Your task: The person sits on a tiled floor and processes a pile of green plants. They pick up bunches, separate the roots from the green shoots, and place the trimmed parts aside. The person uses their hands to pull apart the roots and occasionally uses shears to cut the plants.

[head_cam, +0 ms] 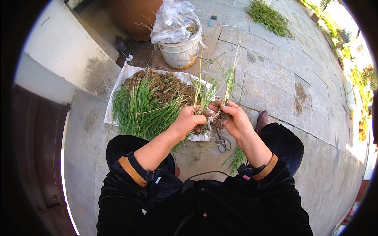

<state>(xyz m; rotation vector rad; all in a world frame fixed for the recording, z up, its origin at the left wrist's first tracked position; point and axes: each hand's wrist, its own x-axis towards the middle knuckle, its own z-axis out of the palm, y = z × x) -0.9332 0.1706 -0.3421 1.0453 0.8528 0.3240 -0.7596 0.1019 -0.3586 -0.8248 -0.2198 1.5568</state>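
My left hand is closed round a small clump of green plants with soil on the roots. Close beside it on the right, my right hand grips another clump, its stems upright and its rooty soil ball below the fingers. Left of both hands, a heap of long green grass-like plants with brown roots lies on a white woven sheet. Scissors with dark loop handles lie on the paving just below my hands. More cut green leaves lie near my right forearm.
A dirty white plastic bucket lined with a clear bag stands beyond the sheet, near a large brown pot. A pile of green plants lies on the grey paving further off. A pale wall runs along the left.
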